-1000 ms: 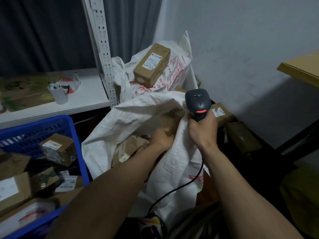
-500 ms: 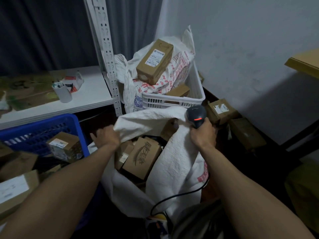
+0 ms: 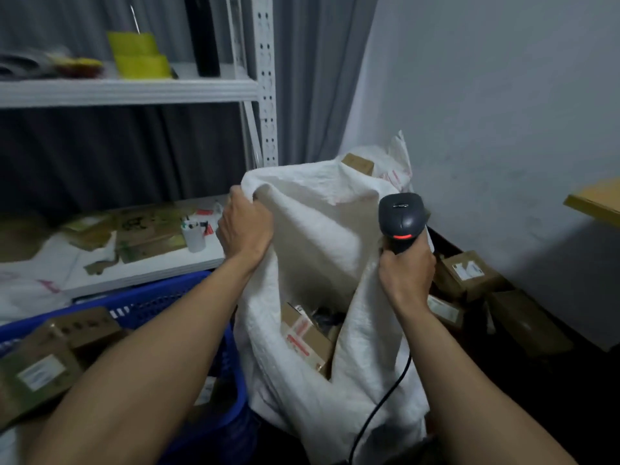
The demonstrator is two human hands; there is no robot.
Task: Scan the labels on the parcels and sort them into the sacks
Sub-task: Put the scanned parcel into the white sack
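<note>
Left hand (image 3: 245,229): clenched on the far left rim of the sack (image 3: 318,236), with the fingers curled over the cloth, and it holds this rim high.
Right hand (image 3: 406,278): wrapped tight round the handle of the scanner (image 3: 402,216). The right rim of the sack lies against this hand. I cannot tell if the fingers pinch the cloth too.
Scanner: upright, with its dark grey head above the fist and a red light strip on the head.
Cable (image 3: 379,407): black; it hangs from under the right hand down over the near side of the sack.
Sack: white woven, in the middle of the scene. Its mouth is open between the two hands.
Parcels (image 3: 308,340): brown cartons low inside the sack, seen through the mouth. One has red and white marks on it.
Crate (image 3: 161,298): blue, near left, touching the left side of the sack.
Crate boxes (image 3: 43,367): brown, lying in the crate; one has a white label facing up.
Floor boxes (image 3: 469,273): brown, just right of the sack, near the wall. One shows a white label.
Far sack (image 3: 397,166): white with red print, behind the first sack. A brown box (image 3: 359,162) lies on it, and only its corner is visible.
Rack (image 3: 265,78): white metal, far left.
Lower shelf (image 3: 151,266): flat cardboard pieces and a white cup (image 3: 194,234) with pens.
Upper shelf (image 3: 134,92): yellow tape rolls (image 3: 141,55) and a dark bottle (image 3: 203,35).
Table (image 3: 593,199): only a yellow corner shows, at the right edge.
</note>
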